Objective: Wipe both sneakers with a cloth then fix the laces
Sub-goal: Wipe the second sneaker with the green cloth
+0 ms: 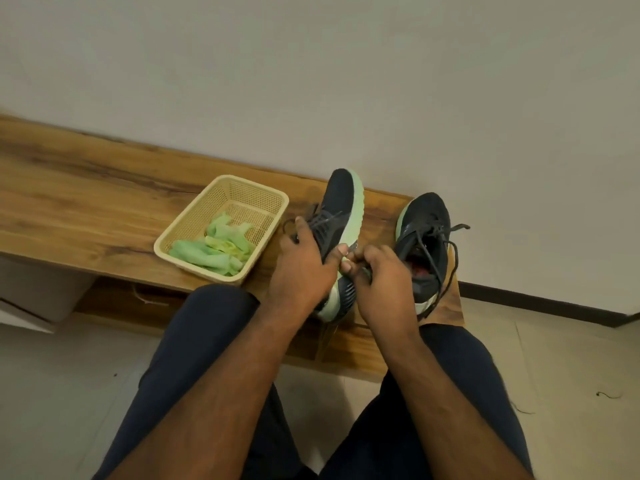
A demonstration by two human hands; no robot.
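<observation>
Two dark sneakers with pale green soles are on the wooden bench. The left sneaker is tipped on its side, sole facing right, and my left hand grips it over the laces. My right hand is closed against the same sneaker's heel side, pinching something dark that I cannot make out. The right sneaker stands upright near the bench's right end, its dark laces loose and trailing over the edge. A crumpled green cloth lies in a beige basket.
The basket sits just left of the sneakers. A pale wall rises right behind the bench. My knees in dark trousers are close to the bench's front edge. The tiled floor lies to the right.
</observation>
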